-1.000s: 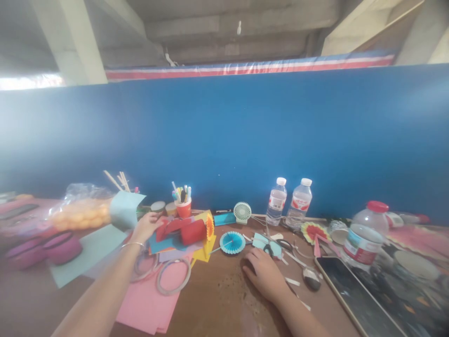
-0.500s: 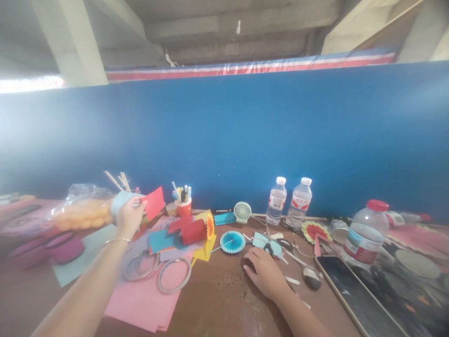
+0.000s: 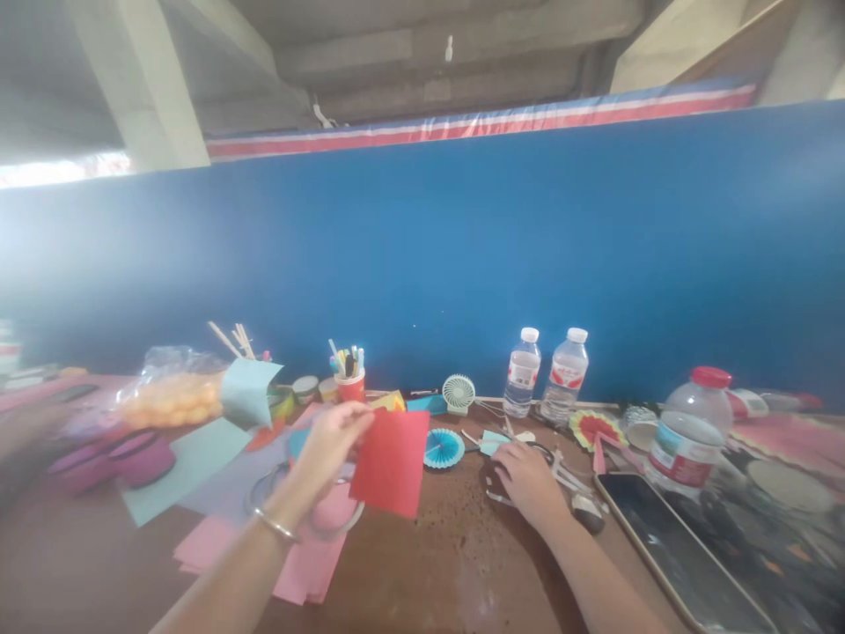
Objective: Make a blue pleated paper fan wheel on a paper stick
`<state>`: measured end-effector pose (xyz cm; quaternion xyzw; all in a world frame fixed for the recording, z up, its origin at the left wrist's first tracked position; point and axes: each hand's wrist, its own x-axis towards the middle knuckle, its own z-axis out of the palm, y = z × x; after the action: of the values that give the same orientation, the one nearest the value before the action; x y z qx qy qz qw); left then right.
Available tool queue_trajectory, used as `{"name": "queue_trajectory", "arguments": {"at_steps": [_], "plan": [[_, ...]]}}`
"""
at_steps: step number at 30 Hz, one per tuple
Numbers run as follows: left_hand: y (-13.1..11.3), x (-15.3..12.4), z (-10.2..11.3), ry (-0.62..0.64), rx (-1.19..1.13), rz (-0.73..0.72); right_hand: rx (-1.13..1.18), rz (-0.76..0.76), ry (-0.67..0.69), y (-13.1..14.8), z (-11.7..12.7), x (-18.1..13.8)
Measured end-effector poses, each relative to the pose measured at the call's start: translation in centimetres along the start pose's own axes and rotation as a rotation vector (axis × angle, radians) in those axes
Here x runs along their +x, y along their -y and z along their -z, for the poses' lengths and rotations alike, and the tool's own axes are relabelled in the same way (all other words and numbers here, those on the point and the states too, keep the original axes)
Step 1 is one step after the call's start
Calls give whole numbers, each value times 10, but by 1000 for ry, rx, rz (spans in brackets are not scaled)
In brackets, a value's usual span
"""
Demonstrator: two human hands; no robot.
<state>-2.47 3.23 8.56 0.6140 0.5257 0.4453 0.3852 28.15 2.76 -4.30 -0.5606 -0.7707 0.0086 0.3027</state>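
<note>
My left hand (image 3: 331, 438) is raised over the table and pinches the top corner of a red paper square (image 3: 392, 461), which hangs tilted above the brown tabletop (image 3: 436, 555). A thin bangle circles that wrist. My right hand (image 3: 526, 481) lies palm down on the table, fingers curled over paper scraps and the black-handled scissors (image 3: 545, 455); I cannot tell whether it grips them. A blue pleated paper rosette (image 3: 443, 447) lies between the two hands.
Pink paper sheets (image 3: 310, 563), tape rings and a light blue sheet (image 3: 187, 462) lie at left. A red pen cup (image 3: 351, 384), a small white fan (image 3: 458, 393), two water bottles (image 3: 521, 373), a big red-capped bottle (image 3: 693, 424) and a tablet (image 3: 673, 546) stand along the blue partition.
My left hand lifted a red paper square from the pile at back left and carried it right, toward the table's middle. My right hand shifted slightly right onto the scissors.
</note>
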Motion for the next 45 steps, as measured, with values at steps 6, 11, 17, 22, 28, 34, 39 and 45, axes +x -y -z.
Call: {"name": "queue_trajectory", "arguments": {"at_steps": [6, 11, 17, 22, 28, 34, 39, 45], "plan": [[38, -23, -57, 119, 49, -24, -52, 59, -260, 1, 1, -1], [70, -41, -90, 111, -48, 18, 6, 164, -285, 18, 4, -5], [83, -44, -98, 89, 15, -49, 61, 103, -363, 33, 13, -9], [87, -40, -94, 86, 73, -128, 161, 4, -100, 41, 23, -5], [88, -37, -93, 121, 110, -187, 266, -46, 260, 59, 17, -12], [77, -39, -84, 147, 130, -262, 266, -93, 142, 64, 10, -27], [77, -37, -83, 205, 156, -285, 151, 163, 111, 61, 5, -33], [83, -37, -93, 349, 241, -287, -22, 357, 43, 57, -6, -37]]}}
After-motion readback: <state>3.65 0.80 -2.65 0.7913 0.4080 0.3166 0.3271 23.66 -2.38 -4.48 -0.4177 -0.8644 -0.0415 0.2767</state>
